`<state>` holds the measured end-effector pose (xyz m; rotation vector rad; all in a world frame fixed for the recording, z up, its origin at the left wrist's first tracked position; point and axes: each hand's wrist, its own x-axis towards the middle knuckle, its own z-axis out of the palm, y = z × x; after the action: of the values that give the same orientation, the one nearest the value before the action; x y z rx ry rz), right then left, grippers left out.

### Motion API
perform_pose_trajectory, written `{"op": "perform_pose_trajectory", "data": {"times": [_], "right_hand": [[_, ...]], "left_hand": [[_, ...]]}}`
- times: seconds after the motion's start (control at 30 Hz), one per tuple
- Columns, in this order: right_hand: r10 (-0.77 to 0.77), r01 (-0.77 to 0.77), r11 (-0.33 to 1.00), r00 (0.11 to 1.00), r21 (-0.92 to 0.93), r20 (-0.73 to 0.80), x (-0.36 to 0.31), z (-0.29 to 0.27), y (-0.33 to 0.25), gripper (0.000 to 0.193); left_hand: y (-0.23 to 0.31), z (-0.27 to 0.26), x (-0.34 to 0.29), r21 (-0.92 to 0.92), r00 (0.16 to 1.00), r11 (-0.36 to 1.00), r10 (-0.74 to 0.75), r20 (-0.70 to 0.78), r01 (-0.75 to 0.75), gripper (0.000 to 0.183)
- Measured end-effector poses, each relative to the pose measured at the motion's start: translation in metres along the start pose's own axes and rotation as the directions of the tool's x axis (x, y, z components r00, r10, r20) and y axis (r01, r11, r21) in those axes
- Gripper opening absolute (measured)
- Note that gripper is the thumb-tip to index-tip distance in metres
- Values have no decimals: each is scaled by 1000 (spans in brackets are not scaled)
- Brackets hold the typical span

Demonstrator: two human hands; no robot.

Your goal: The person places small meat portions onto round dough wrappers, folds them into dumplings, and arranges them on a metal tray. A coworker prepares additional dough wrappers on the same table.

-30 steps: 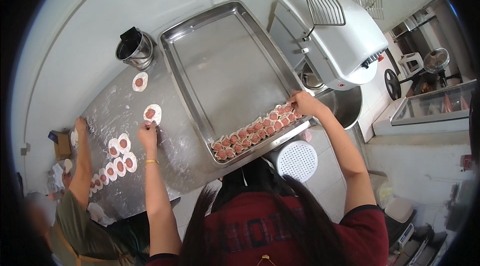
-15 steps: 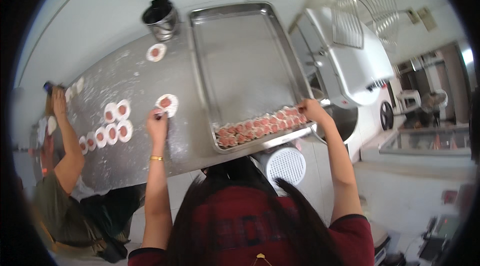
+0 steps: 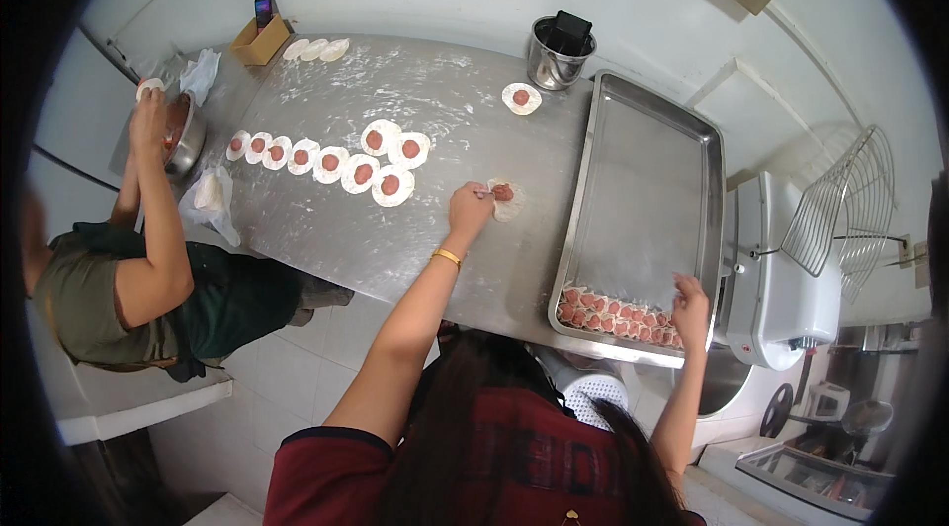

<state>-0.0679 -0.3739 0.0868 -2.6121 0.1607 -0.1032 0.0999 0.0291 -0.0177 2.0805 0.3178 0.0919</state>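
My left hand (image 3: 469, 211) is closed, its fingers at the edge of a round dough wrapper (image 3: 507, 212) topped with a lump of minced meat (image 3: 502, 192). A thin thing shows between those fingers, too small to name. Over the near right corner of a large metal tray (image 3: 573, 259), my right hand (image 3: 689, 305) has its fingers apart and holds nothing. Beside it, rows of small meat-filled dumplings (image 3: 615, 311) fill the tray's near end. Several meat-topped wrappers (image 3: 391, 186) lie to the left, and a single one (image 3: 521, 99) lies farther back.
At the left, a co-worker's hands (image 3: 148, 121) hold a wrapper above a metal bowl (image 3: 186, 135). A metal bucket (image 3: 556, 66) stands by the wall, right of a cardboard box (image 3: 260, 40) with a phone. A white machine (image 3: 781, 279) and a wire rack (image 3: 840, 219) stand right.
The view has swung left. My right hand has come up off the end of the dumpling row. My left hand stays at the same wrapper. The co-worker's hands are now together above the bowl.
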Motion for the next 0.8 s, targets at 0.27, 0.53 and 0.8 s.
{"op": "perform_pose_trajectory", "data": {"times": [0.27,0.53,0.8], "right_hand": [[-128,48,898,979,438,155,22,102,-134,36],[127,-522,-66,841,850,526,33,192,-200,23],[206,-580,-37,792,814,574,11,232,-211,19]], "left_hand": [[-7,-10,-2,-734,900,529,-165,404,426,21],[-2,-41,-55,-801,839,272,-57,540,534,29],[-5,-62,-93,-671,903,616,-177,391,412,41]]}}
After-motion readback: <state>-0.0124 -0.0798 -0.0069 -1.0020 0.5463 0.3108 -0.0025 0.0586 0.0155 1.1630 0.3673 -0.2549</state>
